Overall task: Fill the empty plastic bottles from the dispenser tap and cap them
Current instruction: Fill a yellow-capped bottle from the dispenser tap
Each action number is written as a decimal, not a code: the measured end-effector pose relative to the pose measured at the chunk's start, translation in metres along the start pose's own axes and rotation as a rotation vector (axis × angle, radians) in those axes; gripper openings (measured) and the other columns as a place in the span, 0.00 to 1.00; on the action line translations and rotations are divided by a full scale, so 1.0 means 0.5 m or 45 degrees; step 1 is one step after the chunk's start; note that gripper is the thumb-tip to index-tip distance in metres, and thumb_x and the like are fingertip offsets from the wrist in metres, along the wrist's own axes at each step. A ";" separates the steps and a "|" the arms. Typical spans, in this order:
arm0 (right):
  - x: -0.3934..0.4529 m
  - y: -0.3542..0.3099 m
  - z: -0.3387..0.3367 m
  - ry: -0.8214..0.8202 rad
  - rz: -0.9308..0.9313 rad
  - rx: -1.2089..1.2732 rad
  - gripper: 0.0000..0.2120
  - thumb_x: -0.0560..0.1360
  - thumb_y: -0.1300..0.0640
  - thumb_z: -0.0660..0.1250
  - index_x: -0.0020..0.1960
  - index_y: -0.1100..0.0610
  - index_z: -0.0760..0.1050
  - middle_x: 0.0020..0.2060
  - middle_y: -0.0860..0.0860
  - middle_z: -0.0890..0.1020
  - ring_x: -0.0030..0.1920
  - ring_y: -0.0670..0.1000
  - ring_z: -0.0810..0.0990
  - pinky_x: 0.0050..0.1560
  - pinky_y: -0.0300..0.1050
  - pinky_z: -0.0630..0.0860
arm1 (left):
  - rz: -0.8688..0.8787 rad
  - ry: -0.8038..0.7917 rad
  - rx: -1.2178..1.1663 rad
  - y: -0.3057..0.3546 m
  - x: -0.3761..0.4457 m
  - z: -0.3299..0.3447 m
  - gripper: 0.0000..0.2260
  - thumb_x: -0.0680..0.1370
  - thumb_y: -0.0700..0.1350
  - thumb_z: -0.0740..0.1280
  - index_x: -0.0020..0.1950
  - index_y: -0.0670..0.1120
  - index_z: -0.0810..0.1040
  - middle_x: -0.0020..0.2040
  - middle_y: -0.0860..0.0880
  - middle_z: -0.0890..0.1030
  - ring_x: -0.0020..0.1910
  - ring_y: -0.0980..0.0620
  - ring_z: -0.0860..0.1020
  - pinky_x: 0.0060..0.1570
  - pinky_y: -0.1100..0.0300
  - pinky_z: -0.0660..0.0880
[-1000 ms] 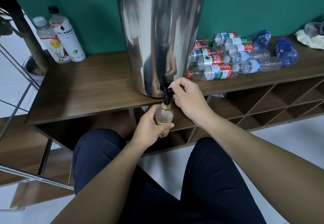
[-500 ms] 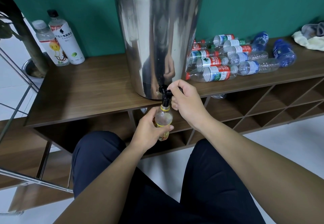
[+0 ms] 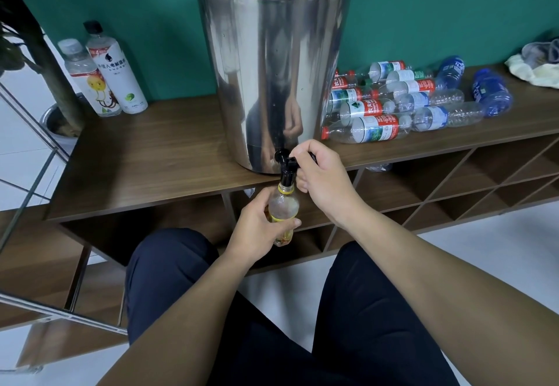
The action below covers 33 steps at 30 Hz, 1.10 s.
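Here, bottle (image 3: 282,210) gripped upright in left hand (image 3: 260,228), mouth under tap (image 3: 286,171); right hand (image 3: 320,180) closed on tap lever.

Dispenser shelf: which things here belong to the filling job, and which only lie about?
Belong to the job:
- steel dispenser and its black tap
- yellow-labelled bottle under the tap, in the left hand
- right hand on the tap lever
- pile of empty bottles lying on the shelf
- two upright capped bottles

Lying about:
- crumpled cloth
- potted plant
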State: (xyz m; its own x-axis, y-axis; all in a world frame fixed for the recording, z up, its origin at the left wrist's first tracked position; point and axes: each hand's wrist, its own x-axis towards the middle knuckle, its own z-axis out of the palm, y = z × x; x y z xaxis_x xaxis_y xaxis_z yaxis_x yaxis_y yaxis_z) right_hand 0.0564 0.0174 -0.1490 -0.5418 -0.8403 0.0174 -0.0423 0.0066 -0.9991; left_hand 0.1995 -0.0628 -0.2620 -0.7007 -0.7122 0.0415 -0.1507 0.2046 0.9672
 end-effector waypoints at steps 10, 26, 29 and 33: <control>0.000 0.001 0.003 0.002 0.004 0.027 0.11 0.89 0.57 0.62 0.48 0.55 0.77 0.28 0.46 0.65 0.30 0.49 0.63 0.35 0.50 0.62 | 0.010 0.011 0.044 0.007 -0.005 -0.004 0.31 0.73 0.44 0.87 0.73 0.57 0.80 0.62 0.60 0.86 0.64 0.59 0.83 0.73 0.49 0.79; -0.003 -0.003 0.004 0.008 0.010 0.040 0.11 0.89 0.58 0.62 0.48 0.57 0.76 0.29 0.48 0.64 0.30 0.49 0.62 0.35 0.50 0.61 | 0.002 0.061 0.110 0.009 -0.009 -0.014 0.30 0.72 0.47 0.87 0.70 0.59 0.81 0.61 0.62 0.86 0.63 0.59 0.83 0.69 0.54 0.80; -0.003 -0.004 0.003 0.005 0.007 0.046 0.11 0.89 0.58 0.62 0.49 0.58 0.76 0.29 0.49 0.63 0.31 0.49 0.62 0.35 0.50 0.60 | -0.001 0.066 0.112 0.009 -0.009 -0.014 0.31 0.71 0.47 0.87 0.70 0.60 0.81 0.61 0.62 0.86 0.63 0.59 0.84 0.68 0.54 0.79; -0.003 -0.003 0.002 0.004 0.006 0.046 0.11 0.89 0.58 0.63 0.49 0.57 0.76 0.29 0.48 0.64 0.31 0.49 0.62 0.35 0.50 0.61 | 0.001 0.068 0.114 0.011 -0.007 -0.011 0.31 0.71 0.46 0.87 0.71 0.59 0.81 0.60 0.62 0.86 0.62 0.59 0.84 0.66 0.57 0.79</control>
State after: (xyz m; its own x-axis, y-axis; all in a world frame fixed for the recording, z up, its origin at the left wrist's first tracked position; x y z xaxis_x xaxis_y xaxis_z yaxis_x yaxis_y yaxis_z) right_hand 0.0582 0.0178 -0.1475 -0.5446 -0.8386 0.0124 -0.0091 -0.0089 -0.9999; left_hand 0.2051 -0.0627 -0.2556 -0.6633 -0.7461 0.0577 -0.2137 0.2628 0.9409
